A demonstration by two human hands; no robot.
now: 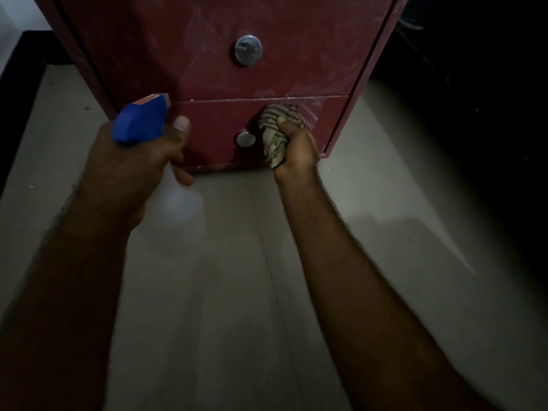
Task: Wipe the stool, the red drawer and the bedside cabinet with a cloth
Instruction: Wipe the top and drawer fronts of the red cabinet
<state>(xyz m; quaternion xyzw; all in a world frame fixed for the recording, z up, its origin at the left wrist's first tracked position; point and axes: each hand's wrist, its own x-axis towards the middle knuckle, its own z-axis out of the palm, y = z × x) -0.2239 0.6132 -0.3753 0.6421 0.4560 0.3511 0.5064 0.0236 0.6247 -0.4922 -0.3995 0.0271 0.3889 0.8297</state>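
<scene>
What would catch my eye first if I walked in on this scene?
In the dim light, the spray bottle with its bright blue top stands out most, gripped in the left hand at the left of the picture. Just right of centre, the right hand holds a bunched striped cloth at the front of the red drawer, beside its shiny round knob.

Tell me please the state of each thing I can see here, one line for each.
Cloth: bunched, gripped by the right hand.
Lower drawer: shut, cloth against its front.
Upper drawer: shut, white streaks on its front.
Spray bottle: gripped by the left hand, nozzle toward the drawers.
</scene>
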